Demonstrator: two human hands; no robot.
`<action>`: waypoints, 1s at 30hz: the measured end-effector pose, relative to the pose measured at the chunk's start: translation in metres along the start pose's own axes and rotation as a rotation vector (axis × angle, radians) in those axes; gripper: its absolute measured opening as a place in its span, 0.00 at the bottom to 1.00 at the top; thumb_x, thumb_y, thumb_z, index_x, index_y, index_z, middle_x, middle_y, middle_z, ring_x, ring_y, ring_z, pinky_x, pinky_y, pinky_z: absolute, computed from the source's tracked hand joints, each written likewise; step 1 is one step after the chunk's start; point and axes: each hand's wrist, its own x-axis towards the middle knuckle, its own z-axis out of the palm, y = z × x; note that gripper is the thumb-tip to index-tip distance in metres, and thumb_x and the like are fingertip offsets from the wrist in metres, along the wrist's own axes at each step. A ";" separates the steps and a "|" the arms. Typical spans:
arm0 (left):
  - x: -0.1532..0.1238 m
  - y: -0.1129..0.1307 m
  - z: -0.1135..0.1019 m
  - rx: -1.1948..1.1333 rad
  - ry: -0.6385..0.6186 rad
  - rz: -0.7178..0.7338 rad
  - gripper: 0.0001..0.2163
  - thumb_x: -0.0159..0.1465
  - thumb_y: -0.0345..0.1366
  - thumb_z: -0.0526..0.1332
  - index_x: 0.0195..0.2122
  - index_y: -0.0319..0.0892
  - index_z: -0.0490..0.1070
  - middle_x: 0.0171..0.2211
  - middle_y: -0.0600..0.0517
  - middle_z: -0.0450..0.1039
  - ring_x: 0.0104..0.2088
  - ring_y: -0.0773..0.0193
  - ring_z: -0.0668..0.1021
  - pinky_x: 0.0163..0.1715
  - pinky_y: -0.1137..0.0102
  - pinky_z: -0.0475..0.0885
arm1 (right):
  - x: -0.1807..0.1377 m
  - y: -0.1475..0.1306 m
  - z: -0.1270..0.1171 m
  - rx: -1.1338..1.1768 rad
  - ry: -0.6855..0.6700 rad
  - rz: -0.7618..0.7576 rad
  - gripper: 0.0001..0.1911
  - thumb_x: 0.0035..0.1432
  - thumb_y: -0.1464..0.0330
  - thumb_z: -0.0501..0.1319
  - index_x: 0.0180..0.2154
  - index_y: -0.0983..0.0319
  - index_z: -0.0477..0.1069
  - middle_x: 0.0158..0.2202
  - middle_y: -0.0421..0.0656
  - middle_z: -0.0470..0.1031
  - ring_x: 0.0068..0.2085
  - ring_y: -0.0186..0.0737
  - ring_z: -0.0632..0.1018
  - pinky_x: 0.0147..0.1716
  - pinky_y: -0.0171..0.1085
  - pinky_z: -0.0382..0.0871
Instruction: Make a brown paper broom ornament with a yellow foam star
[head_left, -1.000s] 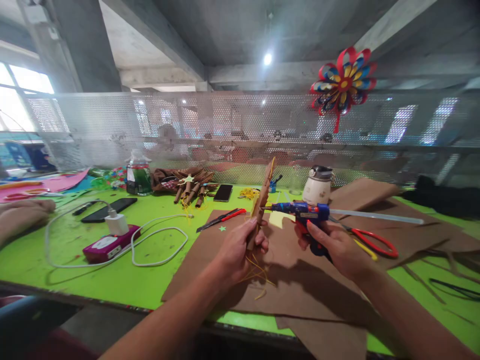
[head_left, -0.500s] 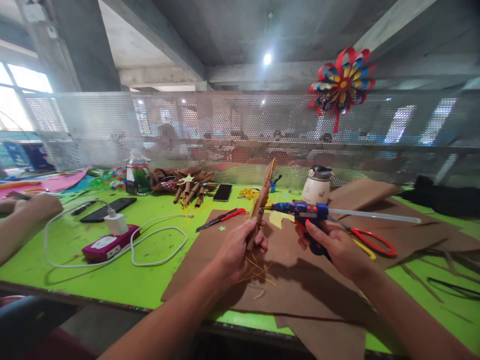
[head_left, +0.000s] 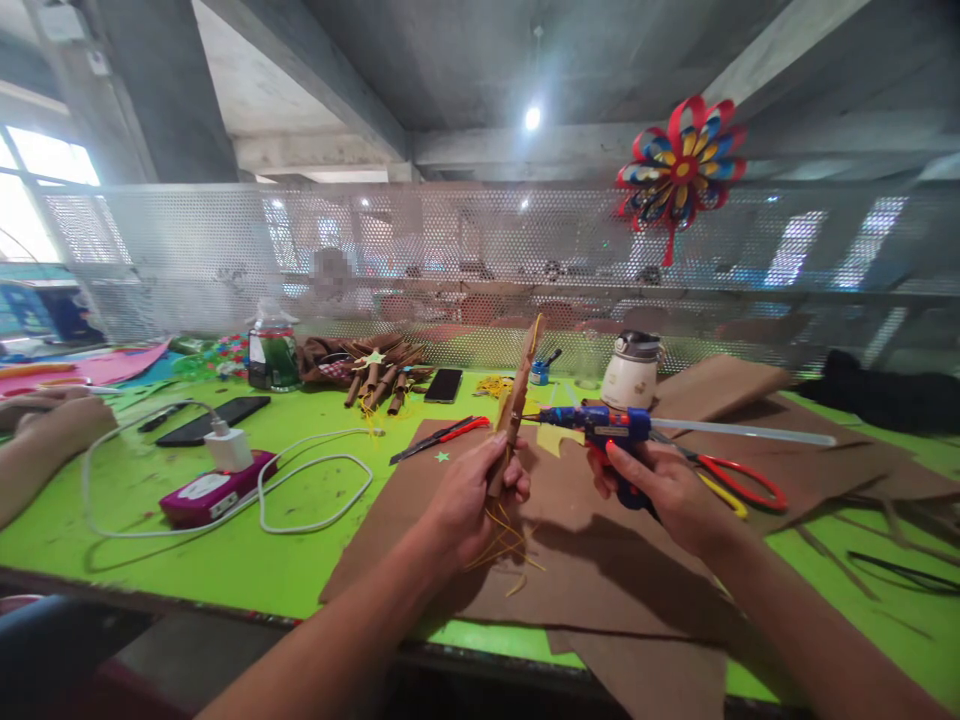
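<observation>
My left hand (head_left: 480,490) is closed round the lower end of a brown paper strip (head_left: 517,390), which stands tilted upright with yellow string along it. Loose yellow string (head_left: 504,540) hangs below that hand. In my right hand (head_left: 660,485) is a blue glue gun (head_left: 615,424), its nozzle pointing left, close to the strip. A long clear glue stick (head_left: 750,433) sticks out of the gun's back. Whether the nozzle touches the paper I cannot tell. Beneath both hands lies a sheet of brown paper (head_left: 420,540), with a utility knife (head_left: 439,438) and a small green star (head_left: 442,457) on it.
A purple power strip (head_left: 217,490) with a white charger and cable sits left. Behind are rolled brown paper pieces (head_left: 382,380), a phone (head_left: 444,385) and a white bottle (head_left: 631,370). Red-handled scissors (head_left: 742,482) lie right. Another person's hand (head_left: 67,425) shows at far left.
The glue gun's nozzle has drawn slightly away from the upper part of the strip. My left hand still grips the strip; the view has shifted a little.
</observation>
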 end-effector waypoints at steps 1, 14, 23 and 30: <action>0.000 0.000 0.000 -0.008 0.003 0.002 0.11 0.64 0.40 0.55 0.37 0.36 0.69 0.19 0.56 0.60 0.22 0.70 0.69 0.23 0.76 0.63 | 0.000 0.000 0.000 0.018 0.011 0.004 0.17 0.61 0.56 0.54 0.31 0.63 0.68 0.27 0.41 0.68 0.29 0.35 0.68 0.30 0.36 0.60; 0.007 0.005 -0.005 -0.077 0.047 0.043 0.08 0.62 0.37 0.59 0.35 0.36 0.70 0.18 0.57 0.60 0.20 0.73 0.67 0.23 0.77 0.66 | 0.016 0.035 -0.032 -0.497 0.238 0.007 0.15 0.48 0.61 0.65 0.36 0.63 0.75 0.29 0.43 0.74 0.31 0.42 0.73 0.31 0.39 0.65; 0.007 0.005 -0.004 -0.030 0.061 0.030 0.08 0.62 0.37 0.58 0.35 0.36 0.70 0.19 0.56 0.60 0.20 0.73 0.67 0.22 0.78 0.64 | 0.006 0.024 -0.034 -0.496 0.232 0.125 0.18 0.43 0.58 0.68 0.35 0.63 0.75 0.28 0.42 0.74 0.30 0.41 0.73 0.30 0.39 0.66; 0.009 0.003 -0.007 -0.031 0.041 0.043 0.08 0.61 0.36 0.59 0.35 0.35 0.70 0.19 0.56 0.61 0.20 0.73 0.67 0.21 0.78 0.64 | -0.050 -0.049 -0.042 -0.011 0.193 0.047 0.21 0.52 0.51 0.61 0.41 0.59 0.73 0.36 0.48 0.75 0.31 0.43 0.74 0.31 0.43 0.68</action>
